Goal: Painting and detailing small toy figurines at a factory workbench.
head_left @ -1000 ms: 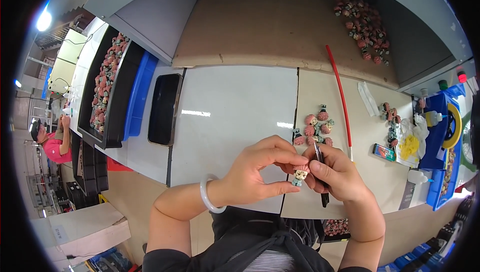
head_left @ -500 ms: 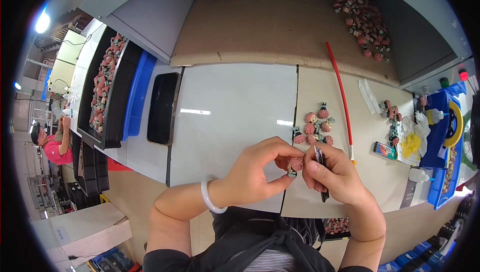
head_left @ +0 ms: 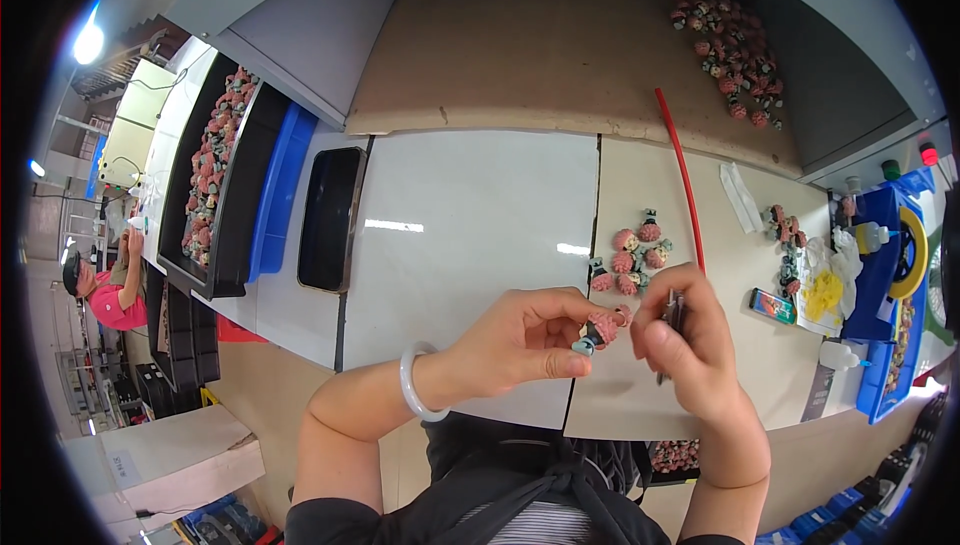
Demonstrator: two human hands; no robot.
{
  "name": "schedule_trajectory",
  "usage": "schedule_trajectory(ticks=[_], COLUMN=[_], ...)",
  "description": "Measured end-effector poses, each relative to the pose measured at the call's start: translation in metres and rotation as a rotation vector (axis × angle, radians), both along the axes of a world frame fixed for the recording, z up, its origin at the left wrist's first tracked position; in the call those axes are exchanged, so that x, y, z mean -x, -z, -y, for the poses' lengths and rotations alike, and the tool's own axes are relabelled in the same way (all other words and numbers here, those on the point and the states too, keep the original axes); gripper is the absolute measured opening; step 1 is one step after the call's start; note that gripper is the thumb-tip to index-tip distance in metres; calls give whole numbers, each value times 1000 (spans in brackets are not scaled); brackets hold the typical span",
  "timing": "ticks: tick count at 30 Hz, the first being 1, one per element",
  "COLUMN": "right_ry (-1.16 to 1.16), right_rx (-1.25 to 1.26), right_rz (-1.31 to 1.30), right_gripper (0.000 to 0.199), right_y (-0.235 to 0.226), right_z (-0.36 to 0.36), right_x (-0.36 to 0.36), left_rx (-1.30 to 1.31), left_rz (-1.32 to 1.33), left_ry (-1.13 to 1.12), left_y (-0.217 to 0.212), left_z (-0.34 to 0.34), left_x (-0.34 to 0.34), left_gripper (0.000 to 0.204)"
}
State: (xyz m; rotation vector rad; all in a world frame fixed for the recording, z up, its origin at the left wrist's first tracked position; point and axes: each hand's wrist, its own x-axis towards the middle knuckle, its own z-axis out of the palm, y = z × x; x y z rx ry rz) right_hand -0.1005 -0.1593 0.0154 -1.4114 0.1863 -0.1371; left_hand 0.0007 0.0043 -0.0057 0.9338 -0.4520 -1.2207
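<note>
Between the thumb and fingers of my left hand [head_left: 525, 343] is a small figurine [head_left: 606, 326], pink and knobbly at one end and pale green at the other. My right hand [head_left: 692, 345] is closed around a slim dark tool with metallic parts [head_left: 673, 317], whose exact kind I cannot tell. A short gap separates the tool from the figurine. Just beyond both hands, several similar pink figurines [head_left: 628, 257] lie in a loose group on the table. A red-handled brush [head_left: 683, 175] lies past them, its bristle end hidden behind my right hand.
A black phone [head_left: 331, 220] lies at the left beside a blue tray [head_left: 283, 190] and a black bin [head_left: 245, 170] of figurines. More figurines [head_left: 735, 60] are heaped on the far right shelf. Right stand a blue bin [head_left: 880, 375] and small bottles [head_left: 840, 355]. A person in pink [head_left: 118, 305] works far left.
My right hand has moved right and slightly up, drawing the tool away from the figurine. The figurine has tilted and shifted slightly right in my left hand.
</note>
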Motion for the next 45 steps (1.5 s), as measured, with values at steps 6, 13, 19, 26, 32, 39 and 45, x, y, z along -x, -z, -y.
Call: schedule_trajectory(ticks=[6, 13, 19, 26, 32, 39, 45], right_ry=[1, 15, 54, 13, -8, -27, -43], right_rx=[569, 682, 786, 995, 944, 901, 915], right_rz=[153, 218, 326, 309, 175, 119, 91], right_gripper=[30, 27, 13, 20, 30, 32, 32], right_y=[0, 3, 7, 2, 7, 4, 3], right_z=[-9, -11, -2, -2, -5, -7, -7], right_x=[-2, 2, -2, -1, 0, 1, 2], left_rx=[-9, -27, -29, 18, 31, 37, 29], left_rz=[-10, 62, -58, 219, 107, 120, 146], left_ry=[64, -123, -153, -124, -87, -100, -107], left_y=[4, -4, -10, -19, -15, -13, -11], left_z=[-2, 0, -5, -4, -7, -7, -8], left_x=[-2, 3, -3, -3, -2, 0, 2], left_gripper=[37, 22, 19, 31, 32, 34, 35])
